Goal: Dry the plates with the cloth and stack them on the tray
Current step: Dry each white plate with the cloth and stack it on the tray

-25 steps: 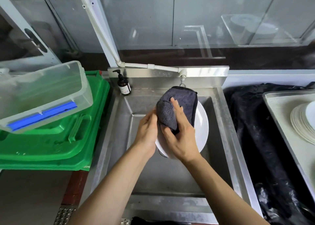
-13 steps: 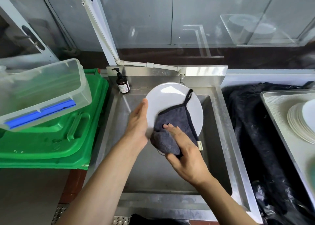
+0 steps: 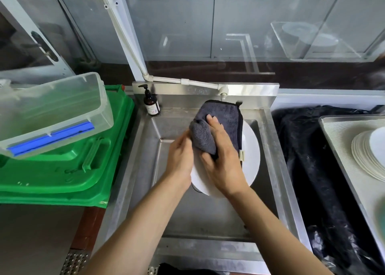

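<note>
Since half a second ago we have swept the cloth [image 3: 216, 126] from the lower face of the plate [image 3: 251, 156] up over its top rim, and the plate has tipped from facing us to edge-on. Our left hand [image 3: 180, 158] holds the plate's left edge with fingers curled behind it, while our right hand [image 3: 224, 160] grips the bunched cloth against the plate, over the sink [image 3: 208, 218]. The tray [image 3: 341, 153] with the stack of dried plates [image 3: 368, 153] lies well to our right, so the right hand is nearer; we judge the plate must travel rightward once dried.
</note>
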Demonstrator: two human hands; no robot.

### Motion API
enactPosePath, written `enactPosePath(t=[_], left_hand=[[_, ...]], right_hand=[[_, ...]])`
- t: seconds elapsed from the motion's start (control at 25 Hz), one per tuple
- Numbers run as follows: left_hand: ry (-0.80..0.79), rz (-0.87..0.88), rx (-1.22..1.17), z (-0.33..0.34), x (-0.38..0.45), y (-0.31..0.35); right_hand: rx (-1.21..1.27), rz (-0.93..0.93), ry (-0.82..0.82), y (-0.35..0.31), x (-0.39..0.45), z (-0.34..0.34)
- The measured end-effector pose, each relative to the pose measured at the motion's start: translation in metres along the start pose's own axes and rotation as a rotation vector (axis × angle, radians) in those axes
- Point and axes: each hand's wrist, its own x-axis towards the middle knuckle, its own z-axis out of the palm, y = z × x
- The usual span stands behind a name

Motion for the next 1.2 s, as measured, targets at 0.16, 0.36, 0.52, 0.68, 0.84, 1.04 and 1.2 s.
enactPosePath(t=[0.16, 0.36, 0.52, 0.68, 0.84, 1.04, 1.2], left_hand=[[0.029, -0.075, -0.068, -0.011, 0.010, 0.010], [0.008, -0.104, -0.061, -0.019, 0.013, 0.011], [-0.028, -0.152, -0.097, -0.011, 0.008, 0.011], [-0.044, -0.214, -0.124, -0.016, 0.010, 0.014], [-0.048, -0.227, -0.124, -0.017, 0.007, 0.006], [0.011, -0.312, -0.133, -0.012, 0.009, 0.011], [-0.014, -0.274, -0.160, -0.020, 0.008, 0.014]], right_hand=[[-0.012, -0.036, -0.149, 0.000, -0.040, 0.005], [-0.036, -0.106, -0.243, 0.007, -0.051, 0.005], [0.028, 0.005, -0.074, 0.005, -0.010, 0.006], [0.016, -0.090, -0.250, 0.006, -0.050, 0.008], [0.009, -0.100, -0.196, 0.010, -0.034, 0.004], [-0.010, -0.059, -0.140, 0.003, -0.017, 0.007], [-0.048, -0.150, -0.227, 0.007, -0.014, 0.002]])
